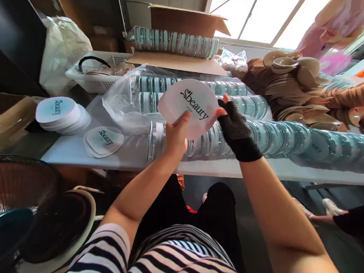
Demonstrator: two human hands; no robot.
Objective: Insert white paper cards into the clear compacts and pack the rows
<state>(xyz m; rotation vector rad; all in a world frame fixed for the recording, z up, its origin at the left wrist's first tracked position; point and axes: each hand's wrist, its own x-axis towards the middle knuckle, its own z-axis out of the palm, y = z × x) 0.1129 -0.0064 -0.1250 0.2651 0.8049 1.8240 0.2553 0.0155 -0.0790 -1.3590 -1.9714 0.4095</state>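
Observation:
My bare left hand [177, 136] grips a small stack of rounded white cards [200, 98] printed "Sbeauty", with the thumb on the front face. At their right edge is my right hand [234, 128], in a black fingerless glove, its fingertips closed at the rim. Below the cards, a long row of clear plastic-looking cups or cases [276, 137] lies on its side along the table, partly hidden by my hands. On the left of the tabletop lie a taller pile of the same cards [56, 110] and a few more cards [104, 141].
More clear rows sit in a plastic bag [121, 102] behind. Farther back are an open cardboard box [181, 63], a white basket [94, 83] and a heap of beige cup-shaped pieces [286, 90]. A fan [15, 174] stands lower left; another person [338, 27] is at upper right.

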